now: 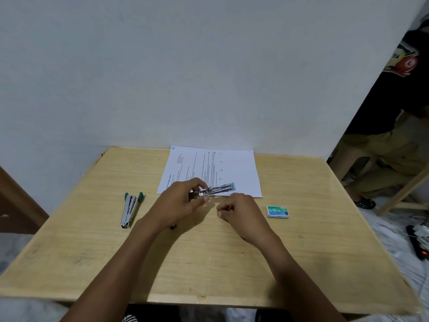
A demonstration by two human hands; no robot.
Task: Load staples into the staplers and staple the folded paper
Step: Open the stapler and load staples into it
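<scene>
Head camera is looking down over a light wooden table (209,263), with both bare forearms reaching in from the near edge and crossing its middle. Left hand (178,201) is curling its fingers and thumb round the hinge end of a silver stapler (218,190), holding it just above the tabletop; the stapler is pointing to the right, its blue tip hanging over the near edge of the printed paper (232,168), and its magazine seems to be lying open, though the blur is making that hard to confirm. Right hand (239,212) is resting just beside it on the right, close to the stapler's underside, with the fingers curled under and the thumb and forefinger pressing together in a pinch; whether anything is sitting between those fingertips is too small to tell. Off to the left, well apart from the hands, a second stapler with green ends (130,209) is lying on the wood, hinged open in a narrow V with the two green ends spreading toward the far side. To the right of the right hand, a small green staple box (277,211) is lying flat and closed. Farther back, the printed paper is lying flat, with its far edge reaching the plain pale wall (185,77). Beyond the table's right corner, a person in dark clothing (390,126) is sitting on a stool.
</scene>
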